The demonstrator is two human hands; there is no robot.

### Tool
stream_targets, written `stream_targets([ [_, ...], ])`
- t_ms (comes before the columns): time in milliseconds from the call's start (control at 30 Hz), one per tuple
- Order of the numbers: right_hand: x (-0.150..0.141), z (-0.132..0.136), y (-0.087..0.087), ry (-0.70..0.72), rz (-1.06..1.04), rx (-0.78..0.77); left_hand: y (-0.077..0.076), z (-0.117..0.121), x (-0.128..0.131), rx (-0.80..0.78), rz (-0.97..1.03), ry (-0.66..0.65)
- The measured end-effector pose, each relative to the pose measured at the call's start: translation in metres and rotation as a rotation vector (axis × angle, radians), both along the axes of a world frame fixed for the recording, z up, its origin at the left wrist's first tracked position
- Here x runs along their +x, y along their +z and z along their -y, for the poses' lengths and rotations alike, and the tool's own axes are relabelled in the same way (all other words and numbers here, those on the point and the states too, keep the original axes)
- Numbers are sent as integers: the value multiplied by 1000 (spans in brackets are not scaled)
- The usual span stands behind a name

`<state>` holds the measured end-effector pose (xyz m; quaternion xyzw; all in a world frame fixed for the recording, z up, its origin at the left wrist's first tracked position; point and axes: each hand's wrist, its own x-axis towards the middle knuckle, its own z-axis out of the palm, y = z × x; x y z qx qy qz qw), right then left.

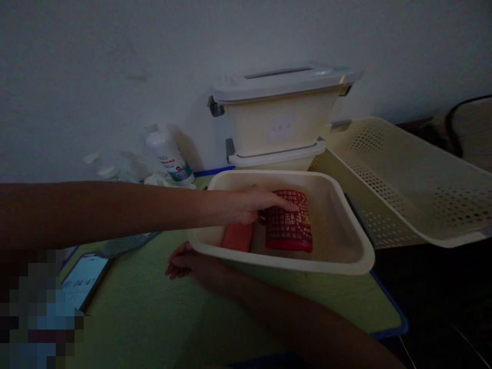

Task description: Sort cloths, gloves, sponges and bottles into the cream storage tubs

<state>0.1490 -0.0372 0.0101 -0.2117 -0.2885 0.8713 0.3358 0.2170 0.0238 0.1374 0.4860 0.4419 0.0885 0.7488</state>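
Observation:
My left hand [265, 201] reaches in from the left over a cream plastic basin [348, 256]. It is closed on a red item printed with gold characters [289, 230], the thumb lying across its face. The item looks like a short cylinder; its exact kind I cannot make out. Beside it in the basin, on the left, lies a coral-red textured piece [237, 238], partly hidden by my left wrist. My right hand [192, 266] is just outside the basin's front left corner, near the rim. Its fingers are loosely bent and apart, with nothing visible in them.
Behind the basin stand stacked lidded storage boxes [284, 120]. A perforated cream basket [415, 179] leans at the right. At the left are a white bottle [169, 154] and a phone [85, 277] on the green, blue-edged table [146, 318].

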Motion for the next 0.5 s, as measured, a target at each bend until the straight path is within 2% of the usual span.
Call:
stream_targets([
  [67, 1, 0, 0, 0, -1, 0, -3, -1, -3, -52, 0, 36],
  [233, 2, 0, 1, 2, 7, 13, -13, -3, -8, -109, 122, -18],
  [400, 0, 0, 0, 3, 14, 25, -24, -4, -10, -26, -46, 84],
  [500, -1, 0, -2, 4, 15, 32, -29, -8, -16, 104, -132, 15],
])
